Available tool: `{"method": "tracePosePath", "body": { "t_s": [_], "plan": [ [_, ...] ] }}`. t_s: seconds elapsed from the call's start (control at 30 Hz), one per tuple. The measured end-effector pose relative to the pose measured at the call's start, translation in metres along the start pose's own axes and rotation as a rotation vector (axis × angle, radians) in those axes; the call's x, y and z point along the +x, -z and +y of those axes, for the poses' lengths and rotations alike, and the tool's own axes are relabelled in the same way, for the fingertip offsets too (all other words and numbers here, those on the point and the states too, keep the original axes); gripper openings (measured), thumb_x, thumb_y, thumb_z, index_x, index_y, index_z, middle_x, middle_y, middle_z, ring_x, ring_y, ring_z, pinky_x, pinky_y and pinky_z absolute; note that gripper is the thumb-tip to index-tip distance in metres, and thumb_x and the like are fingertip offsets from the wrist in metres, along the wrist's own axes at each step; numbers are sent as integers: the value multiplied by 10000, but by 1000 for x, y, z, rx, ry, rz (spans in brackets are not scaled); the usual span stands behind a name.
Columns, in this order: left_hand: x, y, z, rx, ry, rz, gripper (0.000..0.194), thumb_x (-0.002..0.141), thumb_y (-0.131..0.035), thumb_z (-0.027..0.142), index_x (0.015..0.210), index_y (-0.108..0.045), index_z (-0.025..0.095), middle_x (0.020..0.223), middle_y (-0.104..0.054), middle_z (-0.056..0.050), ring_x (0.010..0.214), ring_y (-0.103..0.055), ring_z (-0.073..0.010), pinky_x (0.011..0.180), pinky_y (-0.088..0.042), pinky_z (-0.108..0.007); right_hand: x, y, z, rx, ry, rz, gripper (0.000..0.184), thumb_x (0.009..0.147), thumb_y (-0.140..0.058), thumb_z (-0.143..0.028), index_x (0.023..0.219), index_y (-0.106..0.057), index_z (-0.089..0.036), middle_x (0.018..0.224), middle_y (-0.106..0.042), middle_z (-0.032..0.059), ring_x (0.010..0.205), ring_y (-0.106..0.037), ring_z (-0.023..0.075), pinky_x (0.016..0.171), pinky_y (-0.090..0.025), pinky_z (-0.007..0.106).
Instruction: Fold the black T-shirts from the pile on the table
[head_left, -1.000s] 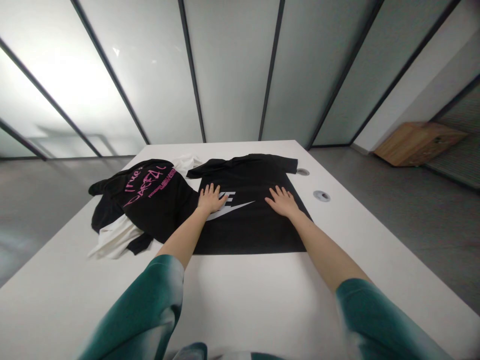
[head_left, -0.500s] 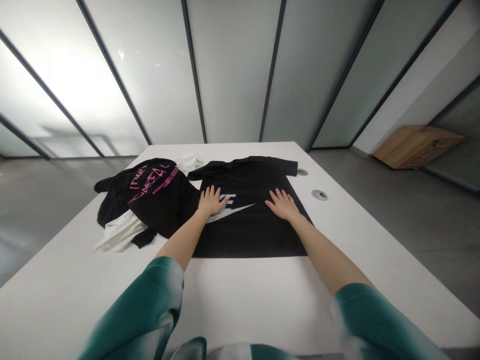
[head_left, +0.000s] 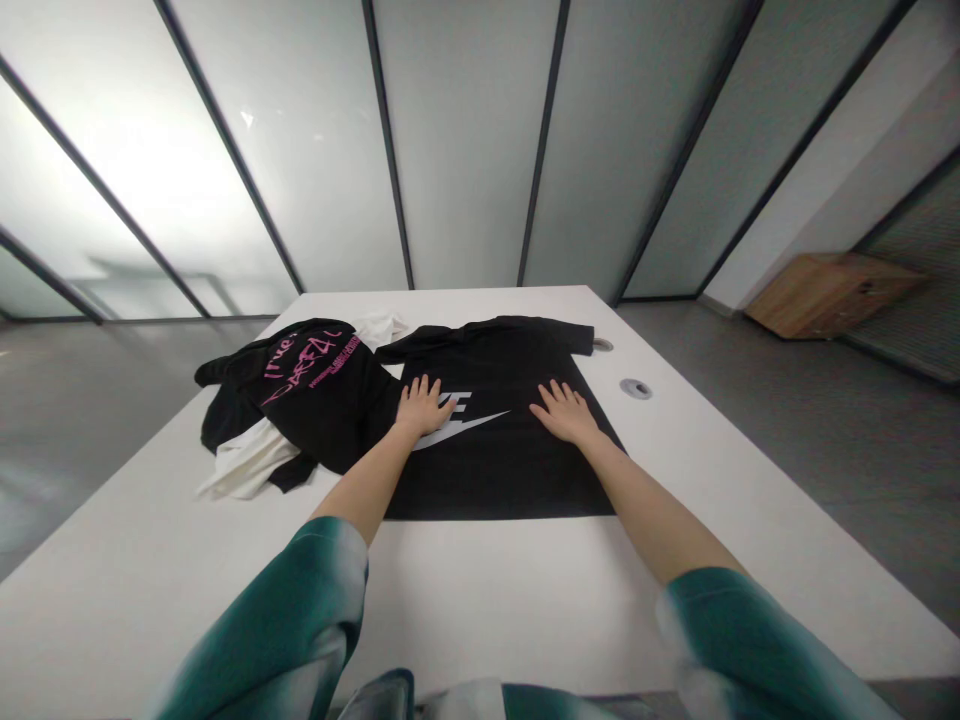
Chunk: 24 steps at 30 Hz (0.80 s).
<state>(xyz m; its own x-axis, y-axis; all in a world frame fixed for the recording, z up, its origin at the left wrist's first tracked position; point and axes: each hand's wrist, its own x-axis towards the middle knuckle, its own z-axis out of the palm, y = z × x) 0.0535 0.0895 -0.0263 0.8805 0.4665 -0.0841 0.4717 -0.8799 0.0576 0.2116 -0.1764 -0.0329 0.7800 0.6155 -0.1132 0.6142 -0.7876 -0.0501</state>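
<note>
Both hands (head_left: 491, 412) flat on black T-shirt (head_left: 495, 480)

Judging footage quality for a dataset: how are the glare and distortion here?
Head view: glare washes out the frosted glass wall at upper left; wide-angle distortion fans its frames and swells the green sleeve; the black T-shirt looks sharp.
</note>
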Motion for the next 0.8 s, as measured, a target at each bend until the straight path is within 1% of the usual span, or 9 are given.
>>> {"method": "tracePosePath", "body": {
  "t_s": [0.13,0.33,0.47,0.57,0.63,0.67,0.73,0.8],
  "plan": [
    [-4,0,0,-4,0,-5,853,935,-142,700,1580,-248,152,1657,-153,-145,1524,-121,-336,1215,-140,-500,-4,0,-1,-4,1,0,730,989,-192,-604,1587,-253,-189,1659,-174,113,1517,-153,303,1207,-147,469],
    [-18,-1,3,14,-5,2,841,940,-136,694,1582,-242,163,1652,-177,-138,1521,-139,-337,1209,-160,-505,-15,1,-2,-13,0,-15,730,989,-181,-602,1589,-245,-189,1661,-164,108,1520,-141,297,1211,-133,467],
    [-29,-4,5,33,-16,-2,826,950,-150,676,1578,-251,149,1648,-180,-158,1518,-147,-345,1203,-168,-514,-28,0,-5,-27,2,-43,728,992,-180,-590,1593,-228,-182,1664,-147,105,1523,-122,296,1214,-126,464],
    [-38,0,5,53,-29,-38,829,944,-174,684,1576,-258,153,1642,-193,-169,1511,-171,-359,1187,-205,-526,-43,2,-8,-34,-14,-66,733,988,-192,-597,1590,-238,-181,1662,-159,112,1519,-134,316,1205,-157,481],
    [-43,10,5,69,-42,-95,858,920,-219,719,1567,-285,159,1632,-217,-183,1498,-207,-378,1158,-265,-528,-53,7,-8,-53,-18,-75,744,979,-219,-615,1582,-268,-182,1652,-197,127,1505,-183,343,1180,-218,501],
    [-45,17,5,78,-52,-134,878,901,-243,744,1554,-318,163,1620,-250,-194,1479,-255,-392,1131,-310,-526,-56,11,-8,-67,-9,-79,749,972,-240,-629,1571,-299,-183,1640,-234,138,1490,-228,358,1157,-262,509],
    [-43,35,6,94,-71,-213,891,863,-273,791,1484,-449,177,1543,-406,-209,1384,-420,-409,1057,-400,-511,-56,22,-4,-92,27,-97,742,956,-278,-657,1511,-420,-186,1571,-377,168,1410,-380,382,1083,-358,510],
    [-33,53,8,113,-94,-233,850,841,-303,810,1347,-592,191,1363,-602,-197,1228,-575,-392,987,-455,-486,-45,38,1,-97,46,-120,709,948,-295,-672,1388,-563,-185,1412,-556,185,1259,-543,374,997,-429,488]
  ]
}}
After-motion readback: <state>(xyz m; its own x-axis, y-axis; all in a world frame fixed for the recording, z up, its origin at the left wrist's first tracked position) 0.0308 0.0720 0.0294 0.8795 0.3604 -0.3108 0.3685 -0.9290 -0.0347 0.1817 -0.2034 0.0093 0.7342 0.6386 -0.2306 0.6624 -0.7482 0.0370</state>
